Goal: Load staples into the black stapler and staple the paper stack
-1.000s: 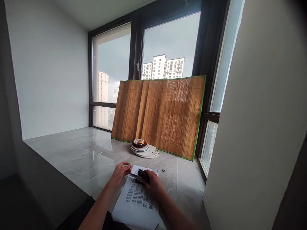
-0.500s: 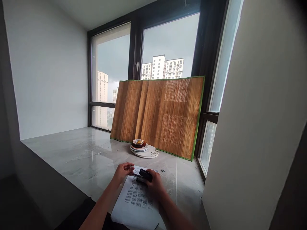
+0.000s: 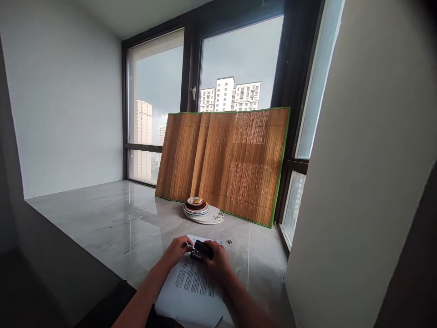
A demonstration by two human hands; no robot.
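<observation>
A black stapler is in my right hand, whose fingers wrap around its back end. Its upper arm is lifted from the lower part, and a shiny metal strip shows between them. My left hand is closed, its fingertips pinched at the front end of the stapler; a small dark bit shows between them, too small to name. Under both hands lie printed paper sheets. To the right of the sheets' top edge are small grey pieces that look like staple strips.
Beyond the papers, a stack of plates and dishes stands on the grey stone sill. A bamboo mat with green edging leans on the dark-framed window. Walls rise at left and right, and the sill's front edge drops away at lower left.
My left hand has come slightly lower, its fingers curling closer round the front of the stapler. The stapler has tilted a little in my right hand. The whole view has shifted slightly.
</observation>
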